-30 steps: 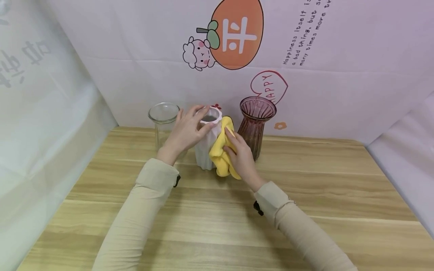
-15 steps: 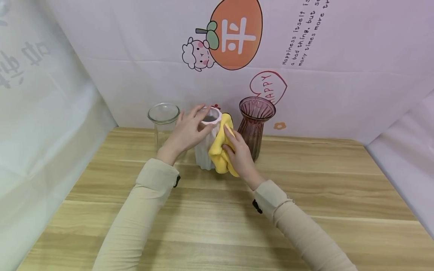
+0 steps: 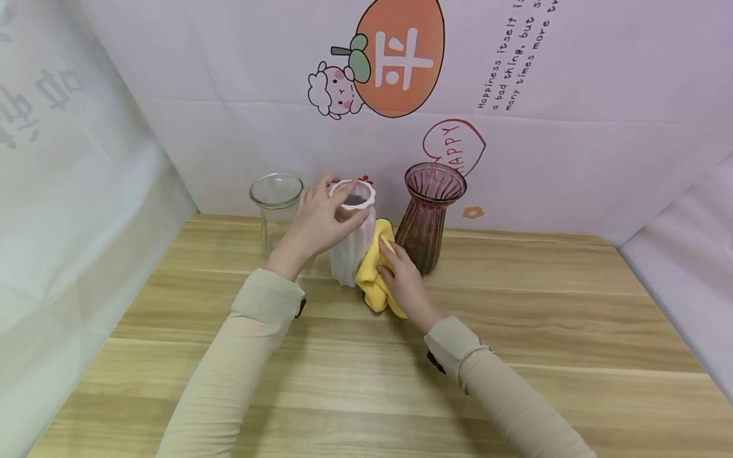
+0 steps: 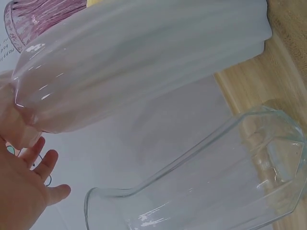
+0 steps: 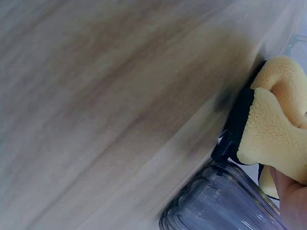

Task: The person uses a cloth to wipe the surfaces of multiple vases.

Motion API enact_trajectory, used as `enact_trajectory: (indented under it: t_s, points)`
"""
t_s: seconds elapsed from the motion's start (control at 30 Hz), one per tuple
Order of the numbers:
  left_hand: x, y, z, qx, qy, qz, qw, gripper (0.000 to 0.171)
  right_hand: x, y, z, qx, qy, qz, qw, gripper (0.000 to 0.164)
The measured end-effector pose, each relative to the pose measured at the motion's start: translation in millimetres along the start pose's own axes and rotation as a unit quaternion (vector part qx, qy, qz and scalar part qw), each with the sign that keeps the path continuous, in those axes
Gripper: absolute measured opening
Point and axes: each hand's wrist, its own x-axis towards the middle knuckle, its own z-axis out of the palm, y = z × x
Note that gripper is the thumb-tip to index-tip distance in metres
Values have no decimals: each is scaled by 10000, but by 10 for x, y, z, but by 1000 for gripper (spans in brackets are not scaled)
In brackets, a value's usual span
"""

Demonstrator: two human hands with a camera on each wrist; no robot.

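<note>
A white fluted vase (image 3: 345,264) stands upright on the table in the head view. My left hand (image 3: 315,222) grips it at the scalloped rim, fingers over the far edge and thumb on the near side. In the left wrist view the vase's glossy wall (image 4: 144,62) fills the upper part, and some of my fingers (image 4: 46,165) are spread clear of it. My right hand (image 3: 408,283) holds a bunched yellow cloth (image 3: 375,289) against the vase's lower right side. Fleecy pile and a dark edging on the cloth (image 5: 273,132) show in the right wrist view.
A clear glass vase (image 3: 269,222) stands close on the left, behind my left hand. To the right is a ribbed purple glass vase (image 3: 428,232), near the cloth. Behind all three hangs a printed white sheet (image 3: 240,140), at the back of the wooden table (image 3: 343,381).
My right hand and the yellow cloth rose slightly, then slid down the white vase's right side. The left hand stays at the rim with little movement.
</note>
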Motion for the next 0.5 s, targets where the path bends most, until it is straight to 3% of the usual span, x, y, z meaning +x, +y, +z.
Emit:
enact_trajectory:
  t_s: [0.2,0.5]
  points:
    - [2,18,-3,183,107,-17,9998,66,15,-38,-45,149,222,-50,9996,58]
    - [11,31,-24,241,65,-39,9997,66,135,-215,-260,535,861,-644,9928,55]
